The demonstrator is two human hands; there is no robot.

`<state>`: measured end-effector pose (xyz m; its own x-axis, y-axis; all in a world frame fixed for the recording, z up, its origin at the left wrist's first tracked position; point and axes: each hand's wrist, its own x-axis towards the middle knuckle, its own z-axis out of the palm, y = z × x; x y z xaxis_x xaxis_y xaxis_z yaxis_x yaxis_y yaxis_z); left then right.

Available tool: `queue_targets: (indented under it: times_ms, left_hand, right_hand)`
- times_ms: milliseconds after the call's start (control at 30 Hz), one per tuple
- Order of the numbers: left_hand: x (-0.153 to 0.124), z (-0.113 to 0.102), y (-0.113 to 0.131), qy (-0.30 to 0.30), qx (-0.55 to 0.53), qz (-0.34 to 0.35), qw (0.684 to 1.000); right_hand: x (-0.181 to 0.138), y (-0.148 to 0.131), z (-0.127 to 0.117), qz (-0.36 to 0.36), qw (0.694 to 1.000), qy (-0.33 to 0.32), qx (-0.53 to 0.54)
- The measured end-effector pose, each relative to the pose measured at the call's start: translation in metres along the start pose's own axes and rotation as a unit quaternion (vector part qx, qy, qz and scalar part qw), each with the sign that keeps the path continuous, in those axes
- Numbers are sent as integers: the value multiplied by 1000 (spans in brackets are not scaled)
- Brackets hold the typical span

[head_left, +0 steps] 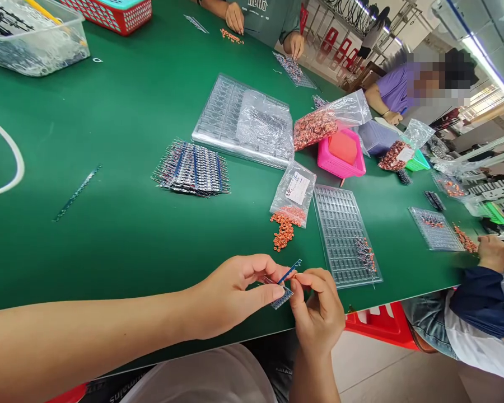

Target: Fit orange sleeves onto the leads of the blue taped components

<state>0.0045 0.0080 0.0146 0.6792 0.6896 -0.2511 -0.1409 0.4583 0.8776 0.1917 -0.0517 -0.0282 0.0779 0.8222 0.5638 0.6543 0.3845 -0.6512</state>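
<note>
My left hand (241,288) is closed on a small blue circuit board strip (282,299) with thin wire leads, near the table's front edge. A narrow blue edge of it sticks up past the fingers. My right hand (319,308) pinches at the strip's right side, thumb and forefinger together; a small orange bit shows at these fingertips, probably an orange ring, mostly hidden. Just beyond the hands lies a pile of loose orange rings (283,232), spilling from a labelled clear bag (294,190). To the right is a clear ribbed tray (340,235) with several leaded parts carrying orange pieces.
A stack of leaded board strips (193,169) lies left of centre, with a large clear tray (218,112) behind. A pink basket (342,159) and a bag of orange rings (319,126) stand beyond. One thin strip (78,193) lies left. Co-workers sit opposite and at right.
</note>
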Motion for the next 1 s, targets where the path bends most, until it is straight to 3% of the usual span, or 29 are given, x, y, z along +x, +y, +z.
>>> queue_targets:
  times_ms: [467, 1000]
  left_hand:
    - [-2, -2, -3, 0, 103, 45, 994]
    - [-3, 0, -3, 18, 145, 59, 988]
  right_hand:
    - [-1, 0, 0, 46, 999, 0, 19]
    - [-3, -1, -1, 19, 1000, -12, -15]
